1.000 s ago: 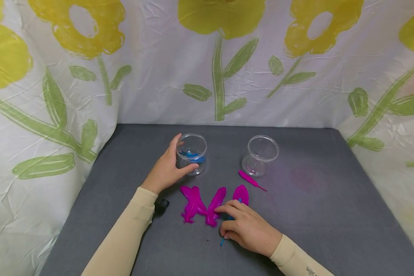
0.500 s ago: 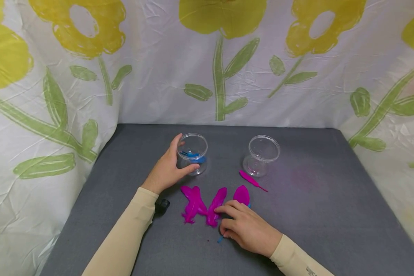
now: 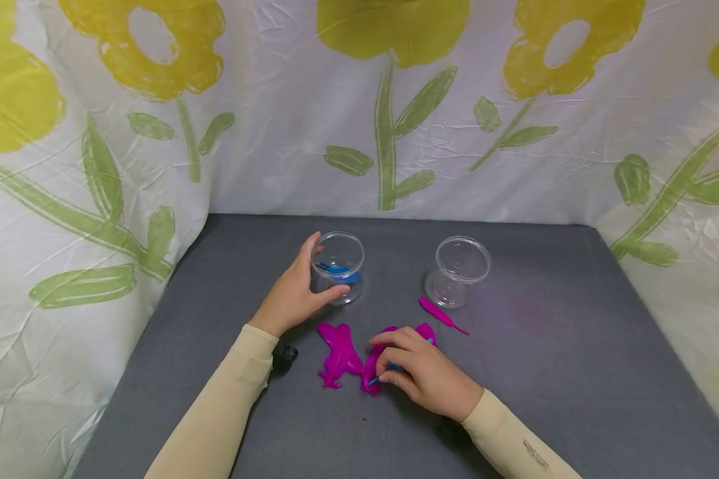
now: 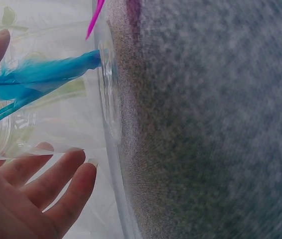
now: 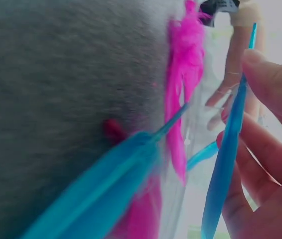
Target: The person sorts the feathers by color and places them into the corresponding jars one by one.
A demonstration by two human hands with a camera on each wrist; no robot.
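Observation:
My left hand [image 3: 293, 289] holds a clear plastic cup [image 3: 356, 256] from its left side, thumb in front and fingers behind. Blue feathers [image 4: 36, 77] lie inside that cup. Between thumb and fingertips, my right hand [image 3: 431, 376] pinches a blue feather [image 5: 229, 144] over the pink feathers [image 3: 339, 352]. Another blue feather [image 5: 101, 191] shows below the hand in the right wrist view, its stem near a pink feather [image 5: 186, 64]. The right hand partly covers the pink feathers beneath it in the head view.
A second clear cup [image 3: 463, 261] stands to the right on the grey table [image 3: 575, 372]. Just in front of it lies a single pink feather [image 3: 442, 315]. A small black object [image 3: 284, 358] sits beside the left forearm. A flower-patterned cloth [image 3: 263, 133] hangs behind.
The right hand has lifted off the table and moved slightly away from me, raising the pinched blue feather. The left hand stays on its cup.

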